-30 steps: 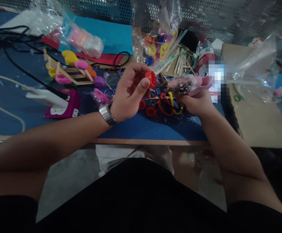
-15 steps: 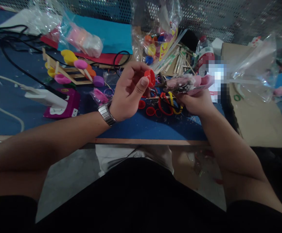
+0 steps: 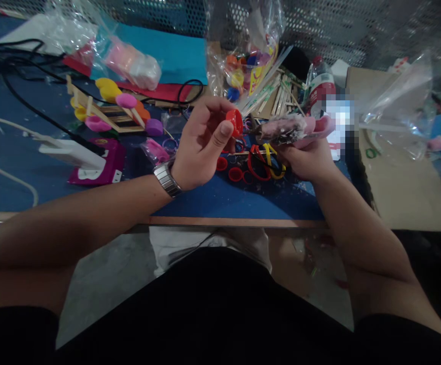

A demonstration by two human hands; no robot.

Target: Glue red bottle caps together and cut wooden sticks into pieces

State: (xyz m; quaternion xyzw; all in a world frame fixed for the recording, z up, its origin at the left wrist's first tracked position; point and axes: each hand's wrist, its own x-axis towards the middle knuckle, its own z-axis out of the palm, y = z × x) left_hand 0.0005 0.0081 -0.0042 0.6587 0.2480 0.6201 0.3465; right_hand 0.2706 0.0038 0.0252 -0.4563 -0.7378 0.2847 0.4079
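Observation:
My left hand [image 3: 201, 144] pinches a red bottle cap [image 3: 234, 123] between thumb and fingers, its open side turned to the right. A pink glue gun [image 3: 287, 126], smeared with white and dark residue, is in my right hand [image 3: 306, 157], whose fingers wrap its handle from below. The glue gun's dark nozzle points left at the cap, a small distance from it; whether they touch I cannot tell. Below the hands on the blue table lie more red caps [image 3: 235, 174], a red ring [image 3: 257, 163] and a yellow ring [image 3: 274, 161].
On the left are a wooden stick piece with coloured caps [image 3: 110, 109] and a purple power socket [image 3: 108, 162] with cables. Behind stand a bag of caps [image 3: 239, 76], wooden sticks [image 3: 281, 94] and a bottle [image 3: 320, 86]. Cardboard [image 3: 406, 182] lies at the right.
Almost nothing differs. The glue gun has shifted very slightly in my right hand's hold; my left hand keeps the red cap in the same place.

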